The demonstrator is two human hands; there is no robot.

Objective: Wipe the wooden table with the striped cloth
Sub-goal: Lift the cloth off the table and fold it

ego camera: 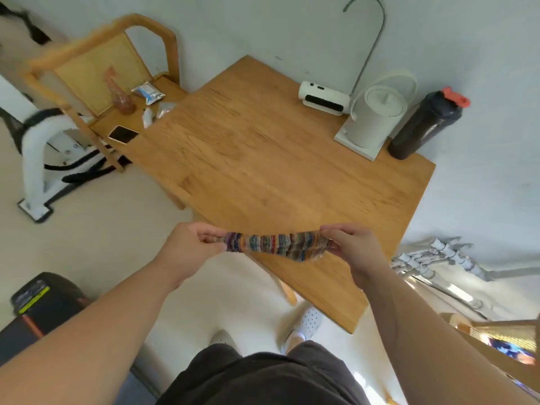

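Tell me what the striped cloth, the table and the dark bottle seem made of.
Striped cloth: soft knitted or woven yarn, matte; ribbed multicoloured bands. Wooden table: wood, smooth light sheen; grain and plank seams show. Dark bottle: probably plastic, dull surface.

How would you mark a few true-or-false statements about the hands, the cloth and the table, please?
1. The left hand and the right hand each pinch one end of the striped cloth. True.
2. The striped cloth lies flat on the wooden table. False: it is held stretched between the hands at the near edge.
3. A black bottle stands beside the white kettle. True.
4. The white kettle stands at the table's near edge. False: it stands at the far side, by the wall.
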